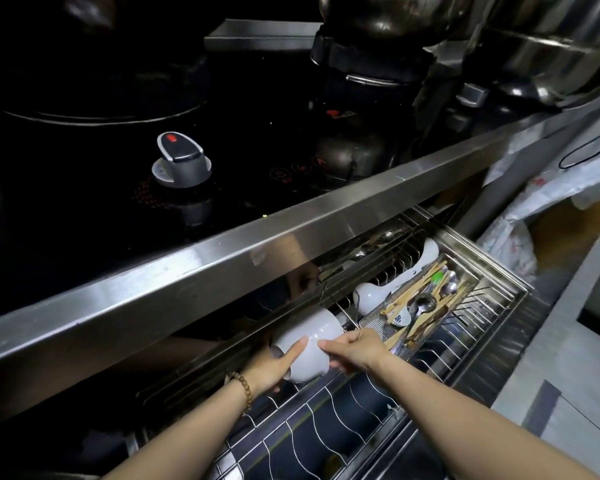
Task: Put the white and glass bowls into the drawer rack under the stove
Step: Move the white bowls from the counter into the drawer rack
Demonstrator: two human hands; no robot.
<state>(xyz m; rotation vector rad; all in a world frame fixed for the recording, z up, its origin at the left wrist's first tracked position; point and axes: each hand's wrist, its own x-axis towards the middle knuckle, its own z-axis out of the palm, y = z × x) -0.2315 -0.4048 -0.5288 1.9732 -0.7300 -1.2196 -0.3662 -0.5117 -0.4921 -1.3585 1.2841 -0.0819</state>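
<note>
In the pulled-out drawer rack (pixel 478 306) under the stove (pixel 222 98), toward its left end, both hands are holding one white bowl (pixel 312 337), which is lying tipped on its side. The left hand (pixel 274 367) is gripping it from below and from the left, with the thumb lying across its wall. The right hand (pixel 355 351) is pinching it from the right, fingers curled. The bowl is hovering right at the wires, and I cannot tell whether it is touching them. Farther right, a second white bowl (pixel 368 296) is already sitting in the rack, just beside the cutlery tray (pixel 426 306). No glass bowl is showing anywhere. By my judgement the task is running partway: this bowl is being seated, and the glass bowls are waiting to be done.
</note>
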